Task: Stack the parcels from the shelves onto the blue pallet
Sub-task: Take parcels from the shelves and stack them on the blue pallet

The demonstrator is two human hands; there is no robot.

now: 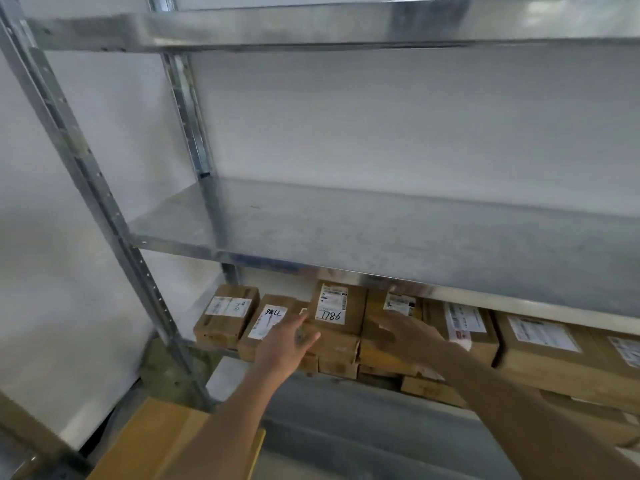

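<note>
Parcels: brown cardboard parcels point(540, 351) are sitting in a row on the low shelf point(242, 375), labels facing up and outward, probably so they can be read from the aisle; they are packed side by side and in places on top of one another.
Shelving: the metal rack point(104, 202) is carrying a bare middle shelf point(381, 233) above the parcels, which is overhanging them and forcing both arms to come in from below its front edge.
Pallet: the blue pallet is not showing in this view, so where the parcels are going cannot be told.
Yellow box: a yellowish cardboard box point(162, 441) is lying low in front of the rack, beside the left forearm; its part in the job is unclear.
Middle parcel: the parcel marked 7786 point(337, 313) is lying on top of others, between the two hands, and looks like the one being reached for.
Right hand: the right hand point(412, 337) is spreading open, palm down, over the parcel just right of the marked one, likely to brace or get hold of a side; gripping nothing that I can see.
Left hand: the left hand point(287, 341) is open with fingers extended, touching or nearly touching the marked parcel's left edge, not yet closing on it.
</note>
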